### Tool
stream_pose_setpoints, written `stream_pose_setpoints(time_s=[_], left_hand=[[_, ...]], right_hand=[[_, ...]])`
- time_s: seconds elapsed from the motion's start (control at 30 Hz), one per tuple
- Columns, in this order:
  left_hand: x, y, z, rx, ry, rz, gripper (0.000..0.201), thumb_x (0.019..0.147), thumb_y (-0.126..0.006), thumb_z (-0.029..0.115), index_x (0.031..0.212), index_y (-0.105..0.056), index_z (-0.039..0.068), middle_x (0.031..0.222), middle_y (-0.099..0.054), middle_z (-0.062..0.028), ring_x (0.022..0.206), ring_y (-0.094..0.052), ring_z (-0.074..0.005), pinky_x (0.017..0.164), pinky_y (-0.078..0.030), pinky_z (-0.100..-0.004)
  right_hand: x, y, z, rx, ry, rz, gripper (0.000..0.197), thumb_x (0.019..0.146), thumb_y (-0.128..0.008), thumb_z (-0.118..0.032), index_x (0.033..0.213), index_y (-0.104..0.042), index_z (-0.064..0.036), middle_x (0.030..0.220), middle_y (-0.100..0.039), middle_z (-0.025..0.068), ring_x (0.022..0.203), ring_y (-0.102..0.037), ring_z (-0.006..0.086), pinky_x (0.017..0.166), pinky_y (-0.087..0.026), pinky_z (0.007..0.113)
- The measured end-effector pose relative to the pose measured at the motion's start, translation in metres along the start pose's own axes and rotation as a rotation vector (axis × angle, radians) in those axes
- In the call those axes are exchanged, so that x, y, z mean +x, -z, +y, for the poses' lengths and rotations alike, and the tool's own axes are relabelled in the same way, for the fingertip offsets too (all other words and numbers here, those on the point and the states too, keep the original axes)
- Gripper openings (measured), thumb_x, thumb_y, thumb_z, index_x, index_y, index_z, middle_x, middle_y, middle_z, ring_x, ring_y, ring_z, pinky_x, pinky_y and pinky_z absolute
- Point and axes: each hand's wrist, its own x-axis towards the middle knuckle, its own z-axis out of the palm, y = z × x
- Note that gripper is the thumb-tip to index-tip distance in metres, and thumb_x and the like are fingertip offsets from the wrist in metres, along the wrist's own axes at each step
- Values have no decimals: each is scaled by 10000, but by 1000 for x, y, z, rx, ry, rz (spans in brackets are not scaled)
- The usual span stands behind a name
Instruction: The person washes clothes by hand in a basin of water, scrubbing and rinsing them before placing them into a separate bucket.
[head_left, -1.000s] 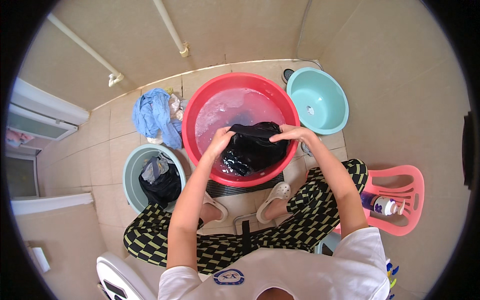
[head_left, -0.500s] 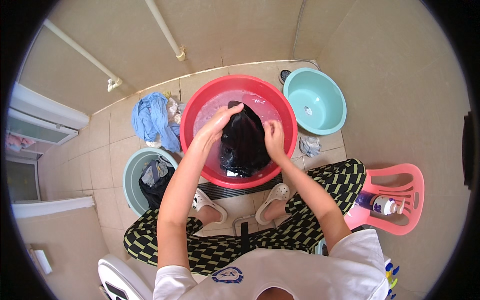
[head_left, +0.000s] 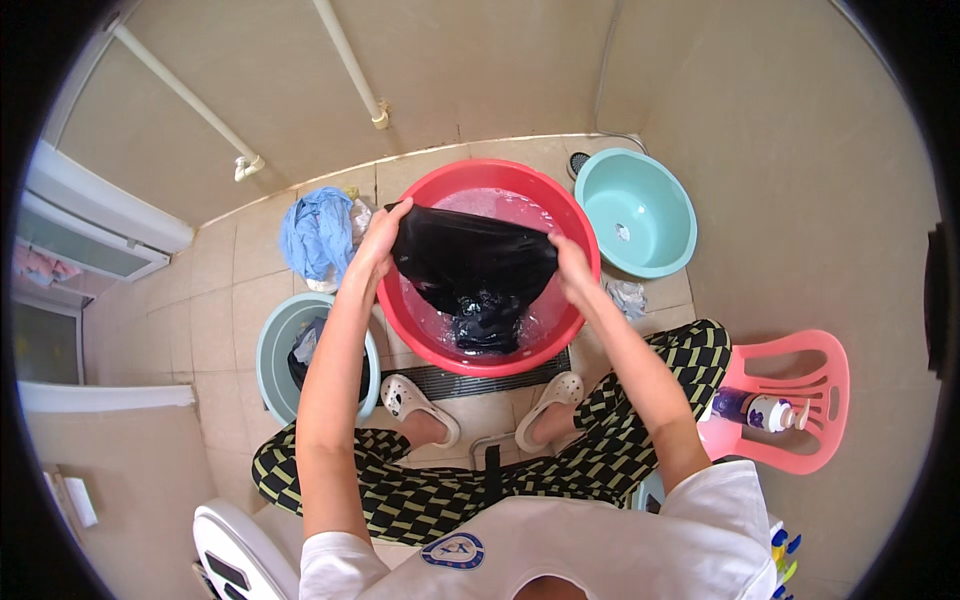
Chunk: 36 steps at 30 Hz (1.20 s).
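A wet black garment [head_left: 465, 262] is stretched wide above a red basin [head_left: 408, 331] of soapy water, its lower part hanging into the suds. My left hand [head_left: 382, 237] grips its upper left corner, thumb on top, over the basin's left rim. At the upper right corner, my right hand [head_left: 571, 268] is closed on the cloth near the right rim. The fabric is pulled taut along its top edge between both hands. What kind of garment it is cannot be made out.
A turquoise basin [head_left: 652, 258] stands at the right, a grey-blue bucket [head_left: 270, 370] with dark clothes at the left. Blue clothing [head_left: 317, 232] lies on the tiles. A pink chair [head_left: 822, 345] holds a pump bottle [head_left: 765, 411]. A drain grate [head_left: 440, 383] runs under the red basin.
My hands have moved apart. The right hand, beside the cloth before, now holds its right corner. The black garment has gone from a bunched, upright shape to spread wide.
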Motion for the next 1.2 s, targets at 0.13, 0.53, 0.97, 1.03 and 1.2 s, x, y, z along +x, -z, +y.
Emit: stream_pose_setpoints(time_s=[0.13,0.53,0.97,1.03,1.2], left_hand=[[-3,24,-13,50,26,8,316,889,-517,263,964,-617,-27,894,-654,-94,756,-624,-172,709,-493,-295],[-43,43,25,403,-85,90,498,775,-657,428,943,-631,-40,852,-640,-85,793,-595,-154,691,-456,-283],[-53,-78,24,532,-90,-235,361,832,-612,259,982,-603,-69,870,-648,-99,788,-601,-142,691,-474,-275],[-46,-65,15,718,-225,-324,350,811,-622,272,928,-629,-58,836,-648,-74,753,-583,-124,658,-463,-275],[-54,-99,21,1029,-257,-455,312,796,-614,273,857,-662,-30,759,-656,-96,711,-593,-126,656,-472,-296]], right_hand=[[-9,-9,-74,20,33,-241,247,901,-441,-196,906,-615,-21,868,-642,59,812,-581,150,790,-431,293],[-51,-36,-206,91,277,-366,201,896,-484,-189,814,-604,-49,813,-619,13,748,-559,105,703,-447,271],[-2,25,-59,-1239,507,-364,331,752,-656,-308,883,-589,-11,818,-606,111,853,-585,213,758,-438,343],[-27,-21,-42,-1381,611,-481,545,678,-724,-359,1052,-557,0,964,-601,183,980,-561,292,877,-415,364],[-34,-40,-1,-1061,452,-582,599,695,-712,-302,1173,-512,-1,1093,-580,210,1063,-541,310,911,-409,371]])
